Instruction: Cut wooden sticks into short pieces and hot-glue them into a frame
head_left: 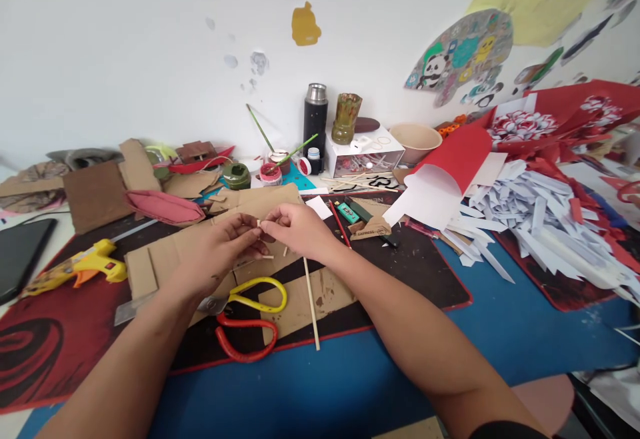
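Left hand (227, 246) and right hand (295, 229) meet at the fingertips, both pinching a small pale piece (259, 224) above the cardboard (177, 242): fine positioning, by the look of it. Scissors (223, 306) and a thin stick (311, 302) lie ungripped below; next calls for a light, steady pinch.

This is a craft corner (home or studio, I cannot tell), set up on a bench (325, 386) against a white wall (125, 52). What shows it is the clutter of making: a yellow glue gun (106, 268), big scissors (245, 323), cut cardboard (175, 249), a thin wooden stick (311, 306), open paint jars (237, 178) and a heap of white paper strips (530, 209) near curled red paper (467, 152), while cartoon animal stickers (465, 52) brighten the wall above
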Tool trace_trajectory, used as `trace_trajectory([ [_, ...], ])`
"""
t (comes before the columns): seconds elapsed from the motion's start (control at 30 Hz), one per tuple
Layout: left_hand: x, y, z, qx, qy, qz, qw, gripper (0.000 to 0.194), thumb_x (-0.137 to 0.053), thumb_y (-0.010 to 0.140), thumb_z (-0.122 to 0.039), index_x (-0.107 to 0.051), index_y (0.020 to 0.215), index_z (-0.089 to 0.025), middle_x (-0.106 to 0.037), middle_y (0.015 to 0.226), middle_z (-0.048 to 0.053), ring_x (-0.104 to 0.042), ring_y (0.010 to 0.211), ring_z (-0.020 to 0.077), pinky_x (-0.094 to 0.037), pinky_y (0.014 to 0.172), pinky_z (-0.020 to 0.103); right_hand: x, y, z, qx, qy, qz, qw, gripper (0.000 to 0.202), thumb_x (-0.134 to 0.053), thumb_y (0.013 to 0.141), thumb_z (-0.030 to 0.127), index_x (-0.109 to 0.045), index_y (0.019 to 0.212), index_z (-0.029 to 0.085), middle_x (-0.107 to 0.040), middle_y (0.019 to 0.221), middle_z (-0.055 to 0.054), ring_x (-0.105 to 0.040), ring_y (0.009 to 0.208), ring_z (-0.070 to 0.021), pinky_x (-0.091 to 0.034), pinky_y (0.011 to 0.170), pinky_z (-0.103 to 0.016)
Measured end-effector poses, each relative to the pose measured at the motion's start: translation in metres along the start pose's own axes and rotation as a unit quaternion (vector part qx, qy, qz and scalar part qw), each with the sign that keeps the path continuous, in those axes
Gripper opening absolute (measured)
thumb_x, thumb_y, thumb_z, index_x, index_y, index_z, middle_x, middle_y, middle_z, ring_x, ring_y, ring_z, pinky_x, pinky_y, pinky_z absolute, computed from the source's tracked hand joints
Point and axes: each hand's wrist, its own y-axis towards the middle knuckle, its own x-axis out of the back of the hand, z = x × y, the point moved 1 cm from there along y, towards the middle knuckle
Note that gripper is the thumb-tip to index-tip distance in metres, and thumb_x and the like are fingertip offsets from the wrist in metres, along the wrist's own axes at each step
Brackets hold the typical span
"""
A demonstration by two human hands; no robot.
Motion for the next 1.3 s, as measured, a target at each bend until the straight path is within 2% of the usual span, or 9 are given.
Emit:
trace_trajectory([
  [0.13, -0.001, 0.002, 0.002, 0.011, -0.072, -0.016, 0.997, 0.044, -0.093, 0.071, -0.052, -0.07, 0.09, -0.02, -0.074, 0.081, 0.004, -0.072, 0.075, 0.0207, -0.062, 0.069, 0.034, -0.001, 0.002, -0.003, 0.013, 0.009, 0.0, 1.0, 0.019, -0.069, 0.1, 0.036, -0.074, 0.099, 0.018, -0.073, 0.078, 0.002, -0.061, 0.067, -0.0134, -0.038, 0.06, -0.025],
  [0.3, 0.0, 0.005, 0.004, 0.003, -0.092, -0.037, 0.995, 0.042, -0.096, 0.066, -0.048, -0.072, 0.088, -0.021, -0.074, 0.079, 0.004, -0.068, 0.069, 0.0183, -0.055, 0.062, 0.03, 0.0, 0.001, -0.004, 0.016, 0.019, 0.0, 1.0, 0.021, -0.067, 0.102, 0.04, -0.073, 0.101, 0.02, -0.073, 0.08, 0.001, -0.062, 0.065, -0.0134, -0.04, 0.059, -0.025],
  [0.47, 0.004, 0.005, 0.006, -0.011, -0.031, -0.048, 0.998, 0.043, -0.091, 0.071, -0.053, -0.072, 0.091, -0.02, -0.073, 0.078, 0.004, -0.065, 0.068, 0.0176, -0.051, 0.06, 0.029, -0.001, 0.001, -0.007, 0.019, 0.034, 0.005, 0.999, 0.022, -0.068, 0.101, 0.042, -0.073, 0.106, 0.021, -0.069, 0.075, 0.003, -0.059, 0.061, -0.013, -0.039, 0.056, -0.024],
  [0.57, 0.007, 0.004, 0.004, -0.023, 0.041, -0.061, 0.997, 0.044, -0.088, 0.073, -0.057, -0.07, 0.092, -0.021, -0.075, 0.08, 0.004, -0.068, 0.07, 0.02, -0.053, 0.061, 0.03, -0.001, 0.001, -0.006, 0.023, 0.022, 0.008, 0.999, 0.021, -0.069, 0.101, 0.041, -0.072, 0.103, 0.021, -0.068, 0.075, 0.003, -0.059, 0.061, -0.0128, -0.037, 0.055, -0.024],
  [0.67, 0.008, 0.003, 0.001, -0.032, 0.062, -0.073, 0.995, 0.044, -0.087, 0.072, -0.058, -0.069, 0.092, -0.022, -0.075, 0.081, 0.004, -0.071, 0.073, 0.0215, -0.057, 0.065, 0.032, 0.0, 0.001, -0.005, 0.026, 0.011, 0.01, 1.0, 0.02, -0.068, 0.1, 0.04, -0.071, 0.101, 0.02, -0.067, 0.074, 0.004, -0.057, 0.063, -0.0128, -0.036, 0.056, -0.024],
  [0.83, 0.008, 0.004, 0.0, -0.019, 0.014, -0.084, 0.996, 0.049, -0.092, 0.066, -0.057, -0.07, 0.092, -0.022, -0.075, 0.081, 0.003, -0.071, 0.073, 0.0212, -0.057, 0.064, 0.031, -0.003, 0.0, -0.006, 0.045, -0.012, 0.019, 0.999, 0.018, -0.066, 0.101, 0.036, -0.072, 0.097, 0.02, -0.067, 0.076, 0.003, -0.057, 0.067, -0.0129, -0.036, 0.06, -0.024],
  [0.93, 0.008, 0.005, 0.001, -0.009, -0.022, -0.072, 0.997, 0.049, -0.094, 0.065, -0.054, -0.072, 0.093, -0.021, -0.074, 0.08, 0.003, -0.07, 0.071, 0.0191, -0.058, 0.065, 0.031, -0.004, 0.0, -0.007, 0.051, 0.013, 0.018, 0.998, 0.019, -0.065, 0.102, 0.035, -0.072, 0.094, 0.019, -0.068, 0.076, 0.003, -0.059, 0.067, -0.0125, -0.038, 0.06, -0.024],
  [1.13, 0.009, 0.006, 0.004, 0.012, -0.117, -0.053, 0.992, 0.045, -0.096, 0.069, -0.046, -0.074, 0.098, -0.019, -0.081, 0.09, 0.006, -0.073, 0.073, 0.018, -0.062, 0.071, 0.031, 0.002, 0.001, -0.004, 0.014, 0.134, 0.013, 0.991, 0.014, -0.066, 0.103, 0.031, -0.066, 0.095, 0.02, -0.06, 0.062, 0.007, -0.052, 0.046, -0.0104, -0.041, 0.048, -0.022],
  [1.3, 0.009, 0.006, 0.004, 0.021, -0.139, -0.055, 0.989, 0.047, -0.099, 0.066, -0.043, -0.073, 0.098, -0.02, -0.081, 0.089, 0.005, -0.075, 0.075, 0.018, -0.064, 0.072, 0.03, 0.002, 0.003, -0.003, 0.006, 0.162, 0.025, 0.987, 0.014, -0.069, 0.103, 0.027, -0.064, 0.093, 0.019, -0.059, 0.058, 0.008, -0.051, 0.042, -0.0091, -0.042, 0.043, -0.021],
])
